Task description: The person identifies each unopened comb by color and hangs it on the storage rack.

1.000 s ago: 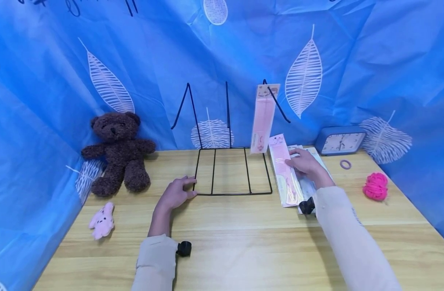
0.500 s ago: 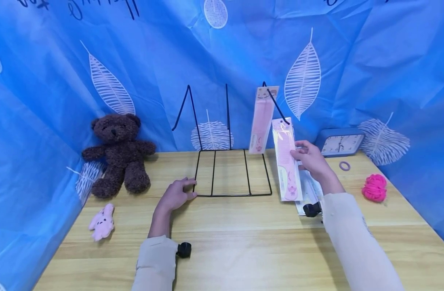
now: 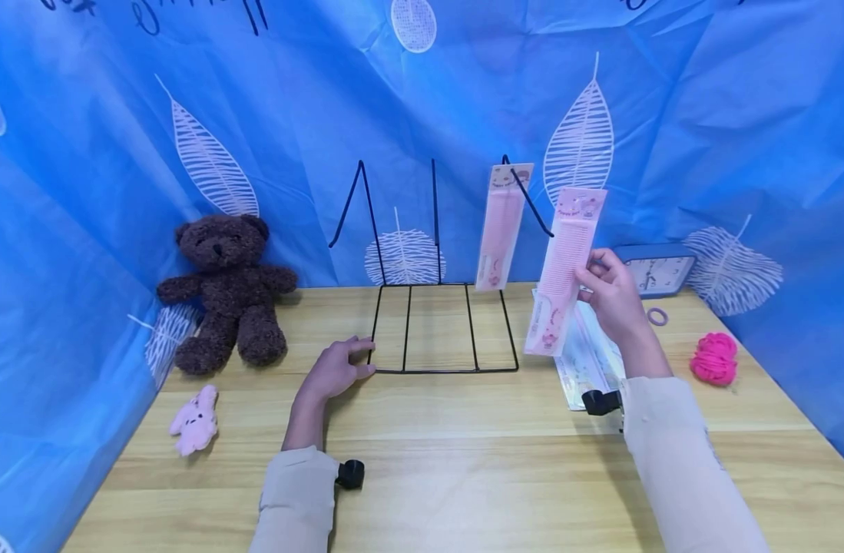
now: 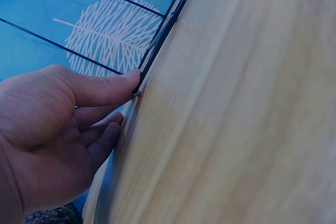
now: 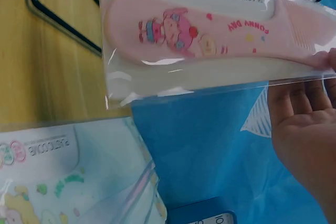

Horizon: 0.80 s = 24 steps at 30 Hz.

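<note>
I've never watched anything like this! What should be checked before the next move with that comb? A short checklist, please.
1. Right hand grips the packaged comb: ok, pinched at one edge, above the table.
2. Left hand steadies the black wire rack: ok, holding its near left corner.
3. Room on the right prong: probably ok; the hanging comb sits back from the tip.
4. Held pack lined up with that prong: not ok; in the head view it tilts, right of the tip.
5. Hole in the held pack's top: cannot tell, too small.
</note>
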Motion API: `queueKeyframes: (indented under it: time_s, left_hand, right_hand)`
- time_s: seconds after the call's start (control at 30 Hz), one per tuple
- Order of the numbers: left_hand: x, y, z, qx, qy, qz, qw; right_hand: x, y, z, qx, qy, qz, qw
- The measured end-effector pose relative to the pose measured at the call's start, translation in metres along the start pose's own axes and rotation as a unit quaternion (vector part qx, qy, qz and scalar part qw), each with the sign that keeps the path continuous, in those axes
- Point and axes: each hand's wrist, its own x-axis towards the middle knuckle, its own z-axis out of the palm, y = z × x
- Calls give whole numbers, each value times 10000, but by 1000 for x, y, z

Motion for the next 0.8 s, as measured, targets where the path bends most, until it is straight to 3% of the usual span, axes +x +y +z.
queueKeyframes:
  time_s: [0.33,0.63,0.8]
  left_hand:
    - [1,2,1,40,-21,40,10000]
    - [0,2,-2,59,-41,66,10000]
    - [1,5,-2,66,-88,50,9999]
  right_hand:
    - [-8,-19,5,810,-658,-1049,9890]
    - [-15,-32,7,845,-1009,-1313,9826]
    - [-19,-31,2,937,-1599,-1395,9727]
